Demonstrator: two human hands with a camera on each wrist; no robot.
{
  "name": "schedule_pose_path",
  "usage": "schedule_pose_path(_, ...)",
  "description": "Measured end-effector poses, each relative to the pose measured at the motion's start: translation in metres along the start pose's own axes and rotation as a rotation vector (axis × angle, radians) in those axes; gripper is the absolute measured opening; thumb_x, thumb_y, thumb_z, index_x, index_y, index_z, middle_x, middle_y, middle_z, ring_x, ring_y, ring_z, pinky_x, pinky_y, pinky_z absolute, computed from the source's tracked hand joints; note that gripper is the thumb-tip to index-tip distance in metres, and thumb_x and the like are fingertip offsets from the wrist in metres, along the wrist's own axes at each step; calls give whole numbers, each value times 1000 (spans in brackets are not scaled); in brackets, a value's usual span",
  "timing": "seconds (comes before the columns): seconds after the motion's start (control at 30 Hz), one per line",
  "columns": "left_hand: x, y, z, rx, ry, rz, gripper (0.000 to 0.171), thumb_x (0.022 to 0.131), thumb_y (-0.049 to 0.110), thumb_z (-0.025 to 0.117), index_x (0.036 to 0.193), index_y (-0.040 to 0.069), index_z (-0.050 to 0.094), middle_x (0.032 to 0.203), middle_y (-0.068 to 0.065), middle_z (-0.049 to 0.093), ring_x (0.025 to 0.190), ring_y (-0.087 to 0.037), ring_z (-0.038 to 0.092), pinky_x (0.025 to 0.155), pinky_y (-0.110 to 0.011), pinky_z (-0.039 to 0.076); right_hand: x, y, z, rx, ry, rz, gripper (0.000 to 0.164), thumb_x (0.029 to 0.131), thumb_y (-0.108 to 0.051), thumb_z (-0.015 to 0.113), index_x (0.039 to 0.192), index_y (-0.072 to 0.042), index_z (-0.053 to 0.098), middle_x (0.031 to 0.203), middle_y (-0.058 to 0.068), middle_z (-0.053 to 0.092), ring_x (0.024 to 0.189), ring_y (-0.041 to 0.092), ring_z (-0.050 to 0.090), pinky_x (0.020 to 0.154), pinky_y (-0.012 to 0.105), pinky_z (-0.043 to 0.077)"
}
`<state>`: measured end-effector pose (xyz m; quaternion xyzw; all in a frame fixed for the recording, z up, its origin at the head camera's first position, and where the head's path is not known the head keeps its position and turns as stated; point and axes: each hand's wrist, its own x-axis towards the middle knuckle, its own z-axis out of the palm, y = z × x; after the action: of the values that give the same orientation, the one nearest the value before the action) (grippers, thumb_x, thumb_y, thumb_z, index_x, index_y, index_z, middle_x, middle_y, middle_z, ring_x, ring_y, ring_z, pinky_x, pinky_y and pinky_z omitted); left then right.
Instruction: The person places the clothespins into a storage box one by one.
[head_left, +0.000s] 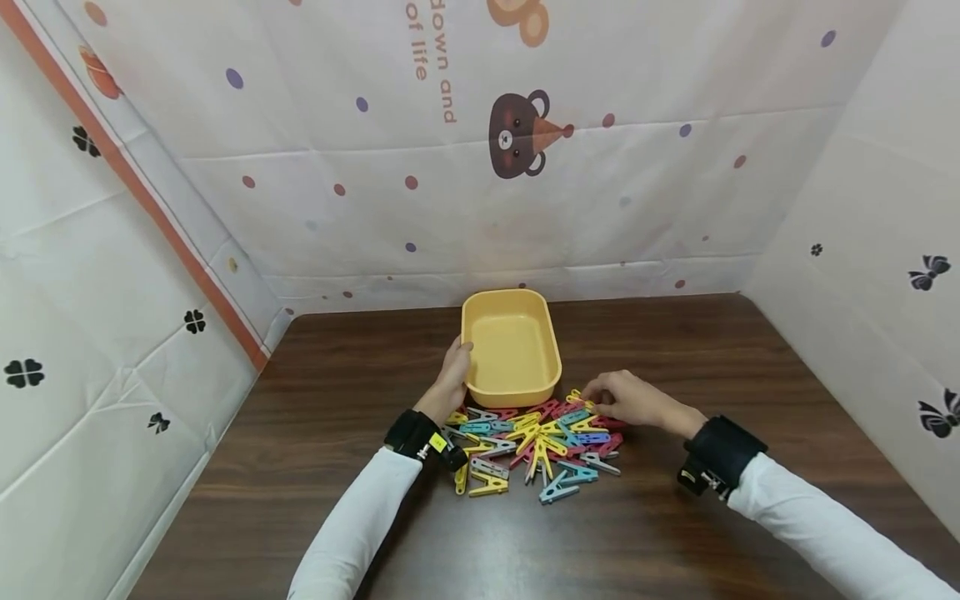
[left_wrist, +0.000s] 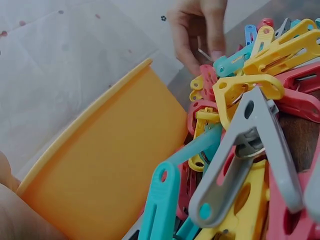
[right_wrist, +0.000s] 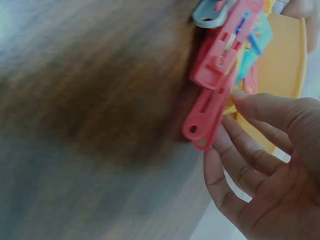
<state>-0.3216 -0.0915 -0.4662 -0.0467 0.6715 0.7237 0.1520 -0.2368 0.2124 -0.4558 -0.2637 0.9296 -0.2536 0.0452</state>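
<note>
My left hand [head_left: 452, 372] grips the left rim of a yellow plastic bin [head_left: 512, 342], its thumb over the edge. Just in front of the bin lies a heap of plastic clothespins [head_left: 540, 442] in yellow, blue, pink, grey and purple. At the heap's far right edge, my right hand [head_left: 626, 398] pinches a yellow clothespin [right_wrist: 230, 108] between thumb and fingers. Pink clothespins [right_wrist: 215, 100] lie right beside those fingertips. A grey clothespin [left_wrist: 245, 150] stands out large in the left wrist view, next to the bin's outer wall.
The heap sits on a dark wood-grain table [head_left: 337, 392]. Behind the bin rises a white printed cloth [head_left: 450, 208], with more cloth on the left and right sides. Both wrists wear black straps [head_left: 723, 454] carrying small devices.
</note>
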Motion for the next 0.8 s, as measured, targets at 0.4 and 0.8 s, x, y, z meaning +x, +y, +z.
schedule_pose_path(0.4, 3, -5, 0, -25, 2, 21, 59, 111, 30, 36, 165, 22, 15, 167, -11, 28, 152, -32, 32, 123, -53, 27, 10, 6, -18, 19, 54, 59, 11, 89, 0, 75, 100, -1, 75, 92, 9, 74, 76, 11, 62, 65, 25, 53)
schedule_pose_path(0.8, 4, -10, -4, -95, 14, -5, 63, 109, 37, 40, 165, 21, 17, 169, -7, 26, 155, -28, 27, 127, -48, 22, 152, -42, -75, 26, 283, 219, 21, 89, -6, 68, 103, 9, 71, 98, 25, 73, 84, 34, 70, 76, 41, 58)
